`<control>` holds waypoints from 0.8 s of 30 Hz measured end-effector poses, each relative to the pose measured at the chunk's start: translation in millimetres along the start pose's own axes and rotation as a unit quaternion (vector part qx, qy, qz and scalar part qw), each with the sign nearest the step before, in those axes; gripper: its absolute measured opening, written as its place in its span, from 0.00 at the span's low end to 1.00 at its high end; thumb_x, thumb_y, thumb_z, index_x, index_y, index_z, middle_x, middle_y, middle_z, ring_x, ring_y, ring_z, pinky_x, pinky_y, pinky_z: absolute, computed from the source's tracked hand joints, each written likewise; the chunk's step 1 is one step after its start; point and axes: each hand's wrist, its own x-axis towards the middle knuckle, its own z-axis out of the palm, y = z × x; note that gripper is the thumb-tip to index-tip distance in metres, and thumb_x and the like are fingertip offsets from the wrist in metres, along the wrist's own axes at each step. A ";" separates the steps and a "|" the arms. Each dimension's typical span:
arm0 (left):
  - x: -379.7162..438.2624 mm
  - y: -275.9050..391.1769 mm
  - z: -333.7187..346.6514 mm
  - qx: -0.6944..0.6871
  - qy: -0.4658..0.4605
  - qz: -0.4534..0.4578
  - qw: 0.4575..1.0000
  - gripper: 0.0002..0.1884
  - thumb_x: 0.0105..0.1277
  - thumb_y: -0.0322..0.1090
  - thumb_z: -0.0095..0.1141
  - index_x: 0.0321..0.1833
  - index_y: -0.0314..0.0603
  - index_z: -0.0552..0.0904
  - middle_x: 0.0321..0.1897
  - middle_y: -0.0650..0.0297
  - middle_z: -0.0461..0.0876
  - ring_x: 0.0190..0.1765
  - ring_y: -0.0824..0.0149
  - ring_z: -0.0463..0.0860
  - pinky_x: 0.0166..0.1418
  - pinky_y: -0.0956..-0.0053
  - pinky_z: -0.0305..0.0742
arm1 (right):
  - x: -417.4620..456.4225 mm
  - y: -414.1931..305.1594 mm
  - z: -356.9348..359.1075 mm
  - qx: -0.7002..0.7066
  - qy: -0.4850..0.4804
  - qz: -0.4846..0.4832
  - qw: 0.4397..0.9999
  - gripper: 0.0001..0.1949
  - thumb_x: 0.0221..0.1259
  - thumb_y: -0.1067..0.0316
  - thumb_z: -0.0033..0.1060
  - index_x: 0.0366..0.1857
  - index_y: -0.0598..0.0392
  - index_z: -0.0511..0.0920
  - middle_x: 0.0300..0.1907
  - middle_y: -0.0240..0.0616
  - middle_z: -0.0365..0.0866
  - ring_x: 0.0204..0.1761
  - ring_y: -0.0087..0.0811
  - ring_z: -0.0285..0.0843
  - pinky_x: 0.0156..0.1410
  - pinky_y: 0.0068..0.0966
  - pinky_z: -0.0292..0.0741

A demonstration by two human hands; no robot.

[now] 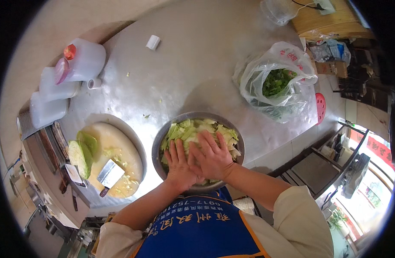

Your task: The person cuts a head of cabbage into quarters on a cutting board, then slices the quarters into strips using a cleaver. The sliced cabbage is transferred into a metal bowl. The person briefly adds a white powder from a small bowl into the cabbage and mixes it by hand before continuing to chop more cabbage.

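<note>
Both my hands lie flat on cut cabbage leaves (182,129) in a round metal basin (156,145) in front of my apron. My left hand (179,167) is on the near left side, its fingers pointing away from me. My right hand (213,154) presses at the middle and right, fingers spread, partly overlapping the left at the thumbs. Neither hand grips anything. Left of the basin, a cleaver (110,174) lies on a round chopping board (129,154) strewn with cabbage scraps. A cut cabbage piece (79,156) sits at the board's left edge.
The metal table (191,58) carries a plastic bag of leafy greens (278,82) at right and a white roll (153,42) at the back. Stacked plastic containers (87,59), a halved onion (61,70) and a knife (74,199) are at left. A red stool (320,108) stands beyond the right edge.
</note>
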 end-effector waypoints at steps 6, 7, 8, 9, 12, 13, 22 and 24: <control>3.0 5.6 -0.7 0.006 0.005 -0.013 1.000 0.66 0.55 0.65 0.74 0.89 0.33 0.54 0.86 0.23 0.41 0.87 0.20 0.35 0.83 0.19 0.32 | -1.0 -2.4 0.8 -0.014 -0.013 0.007 1.000 0.35 0.64 0.39 0.62 0.71 0.48 0.81 0.76 0.54 0.73 0.84 0.54 0.61 0.85 0.65 0.55; 4.0 9.7 -8.3 0.009 0.010 -0.012 1.000 0.66 0.55 0.66 0.74 0.89 0.33 0.55 0.86 0.24 0.42 0.88 0.20 0.35 0.83 0.19 0.33 | -1.0 -2.9 0.0 -0.026 -0.028 0.014 0.999 0.35 0.65 0.38 0.62 0.72 0.48 0.80 0.77 0.54 0.72 0.84 0.54 0.60 0.85 0.65 0.54; 5.9 12.6 -16.7 0.012 0.015 -0.011 1.000 0.66 0.55 0.66 0.74 0.89 0.33 0.55 0.86 0.24 0.42 0.88 0.21 0.36 0.84 0.20 0.34 | 1.0 -2.0 -0.7 -0.039 -0.043 0.021 0.998 0.36 0.66 0.37 0.61 0.73 0.47 0.79 0.78 0.53 0.71 0.85 0.54 0.58 0.86 0.64 0.54; 4.7 15.6 -20.7 0.013 0.016 -0.011 1.000 0.66 0.55 0.66 0.74 0.89 0.34 0.55 0.86 0.25 0.42 0.88 0.21 0.37 0.84 0.20 0.34 | 0.0 -3.1 -1.2 -0.048 -0.062 0.030 0.996 0.36 0.66 0.36 0.61 0.74 0.47 0.78 0.79 0.53 0.70 0.86 0.54 0.56 0.87 0.64 0.53; -0.5 10.8 -27.3 0.028 0.065 0.021 0.997 0.69 0.49 0.68 0.78 0.89 0.35 0.57 0.87 0.27 0.44 0.88 0.24 0.42 0.86 0.25 0.38 | 5.8 -4.4 -15.2 -0.033 -0.068 0.029 0.997 0.38 0.69 0.38 0.63 0.79 0.45 0.73 0.83 0.50 0.64 0.89 0.54 0.49 0.89 0.60 0.50; -3.6 11.6 -37.1 0.030 0.068 0.031 0.997 0.70 0.48 0.69 0.79 0.89 0.35 0.57 0.87 0.28 0.45 0.88 0.25 0.42 0.86 0.26 0.39 | 8.5 -5.3 -21.3 -0.026 -0.056 0.024 0.998 0.38 0.69 0.39 0.64 0.80 0.44 0.72 0.83 0.49 0.63 0.89 0.54 0.48 0.89 0.59 0.50; -62.3 3.6 -46.6 0.057 0.137 0.126 0.981 0.43 0.63 0.48 0.76 0.78 0.35 0.74 0.84 0.35 0.59 0.86 0.33 0.58 0.88 0.39 0.52 | -50.9 -24.0 -27.5 0.061 0.046 0.081 0.994 0.26 0.69 0.64 0.67 0.71 0.47 0.78 0.75 0.50 0.68 0.83 0.60 0.59 0.88 0.56 0.58; -67.2 -3.8 -37.8 0.052 0.118 0.123 0.984 0.35 0.67 0.43 0.71 0.75 0.36 0.76 0.83 0.37 0.62 0.82 0.36 0.64 0.86 0.44 0.60 | -65.6 -30.5 -15.4 0.067 0.072 0.049 0.994 0.24 0.64 0.69 0.69 0.66 0.49 0.80 0.72 0.51 0.70 0.81 0.63 0.61 0.86 0.55 0.63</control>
